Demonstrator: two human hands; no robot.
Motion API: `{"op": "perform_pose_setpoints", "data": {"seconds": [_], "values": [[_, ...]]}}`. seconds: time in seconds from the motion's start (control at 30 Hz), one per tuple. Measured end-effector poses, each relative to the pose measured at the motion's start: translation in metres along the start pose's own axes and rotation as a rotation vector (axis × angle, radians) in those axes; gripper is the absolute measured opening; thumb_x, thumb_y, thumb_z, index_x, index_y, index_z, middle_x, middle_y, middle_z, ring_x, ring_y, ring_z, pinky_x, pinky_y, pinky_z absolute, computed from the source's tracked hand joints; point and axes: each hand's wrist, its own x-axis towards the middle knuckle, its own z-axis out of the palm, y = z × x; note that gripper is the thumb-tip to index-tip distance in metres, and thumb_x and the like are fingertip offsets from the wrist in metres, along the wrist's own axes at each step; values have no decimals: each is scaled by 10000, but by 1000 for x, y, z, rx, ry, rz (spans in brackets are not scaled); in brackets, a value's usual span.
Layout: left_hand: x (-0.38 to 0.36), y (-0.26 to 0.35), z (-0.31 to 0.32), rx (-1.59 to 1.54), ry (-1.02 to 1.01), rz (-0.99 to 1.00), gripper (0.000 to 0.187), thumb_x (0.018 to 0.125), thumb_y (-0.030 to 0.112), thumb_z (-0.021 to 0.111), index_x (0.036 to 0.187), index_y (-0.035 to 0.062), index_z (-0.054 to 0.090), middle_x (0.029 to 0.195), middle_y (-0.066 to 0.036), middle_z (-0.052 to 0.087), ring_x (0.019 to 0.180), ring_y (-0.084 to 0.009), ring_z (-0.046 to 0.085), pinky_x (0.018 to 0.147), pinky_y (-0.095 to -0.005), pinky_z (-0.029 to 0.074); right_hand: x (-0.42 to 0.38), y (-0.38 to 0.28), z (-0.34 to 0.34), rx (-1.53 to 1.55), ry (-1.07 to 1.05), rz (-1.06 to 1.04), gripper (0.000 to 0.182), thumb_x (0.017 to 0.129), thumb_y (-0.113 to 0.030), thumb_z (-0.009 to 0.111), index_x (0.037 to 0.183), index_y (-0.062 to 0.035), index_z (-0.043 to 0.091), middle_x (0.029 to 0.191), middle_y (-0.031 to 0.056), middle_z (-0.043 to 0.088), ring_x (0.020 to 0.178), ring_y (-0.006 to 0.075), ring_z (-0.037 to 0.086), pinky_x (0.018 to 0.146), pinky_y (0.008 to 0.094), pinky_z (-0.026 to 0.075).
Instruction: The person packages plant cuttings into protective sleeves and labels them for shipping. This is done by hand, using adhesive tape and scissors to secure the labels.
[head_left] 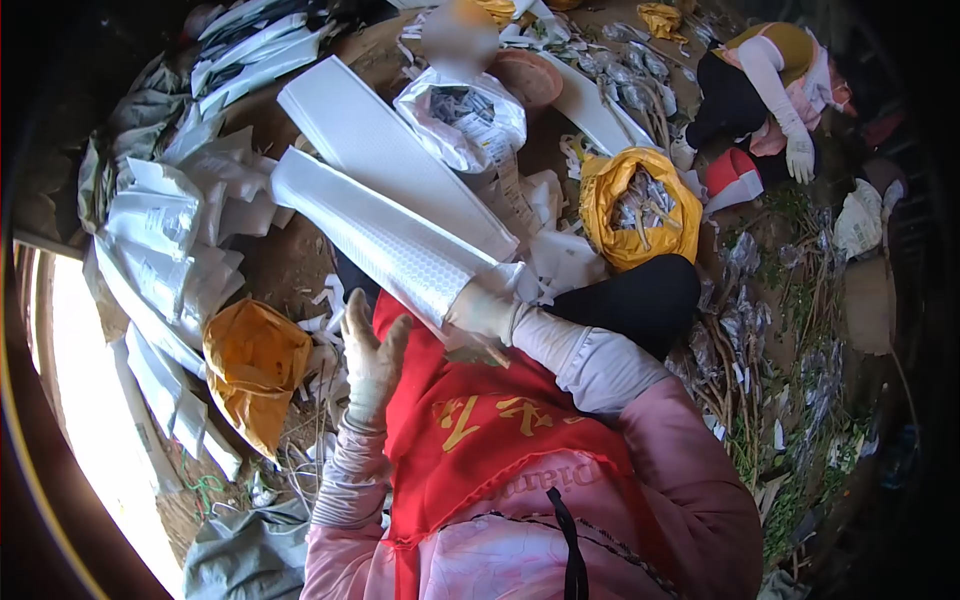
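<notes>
head: dirt floor [285, 268] below white bubble sheet [385, 232], bright opening [80, 390] at left

The gloved left hand [372, 368] is up, fingers pointing forward, thumb spread apart, in line with the left forearm [350, 465] — the right forearm [600, 365] angles inward, its gloved right hand [485, 311] apparently curled, fingertips hidden.
</notes>
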Motion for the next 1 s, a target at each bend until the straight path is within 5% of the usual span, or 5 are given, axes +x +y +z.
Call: {"op": "perform_pose_setpoints", "data": {"seconds": [0.1,0.23,0.33,0.47,1.0], "values": [[-34,-14,23,-312,-273,-197,670,822,247,678,1334,-48,360,1287,-200,464,1153,-264,496,920,-355,446,9,-49,-48,-498,-554,-14,499,879,-262,474,1347,-88,457,1388,150,444,1262,294,439,1081,385,294],[-25,-24,50,-1225,-455,-534,348,881,127,594,1190,-20,526,1163,-120,575,1038,-202,588,872,-307,493,17,-52,-51,-308,-484,50,378,840,-255,502,1169,-75,552,1209,144,546,1109,298,531,987,398,367],[-24,-24,52,-999,-459,-648,215,882,140,601,1062,23,595,972,-44,643,842,-142,629,760,-277,515,18,-46,-39,-298,-453,67,353,834,-250,507,1136,-75,564,1178,141,557,1079,298,542,965,401,379],[-39,-25,39,-485,-585,-205,235,924,172,503,1050,4,607,776,13,598,605,-77,505,553,-248,424,13,-44,-32,-292,-434,89,321,827,-243,513,1092,-74,579,1135,138,572,1039,297,557,935,404,396],[14,-9,17,-468,-445,-260,236,888,190,548,958,-25,617,897,-118,633,767,-198,620,704,-310,513,-6,-55,6,-192,-108,66,211,796,-214,539,914,-72,641,965,125,633,879,296,616,816,415,463]]}}
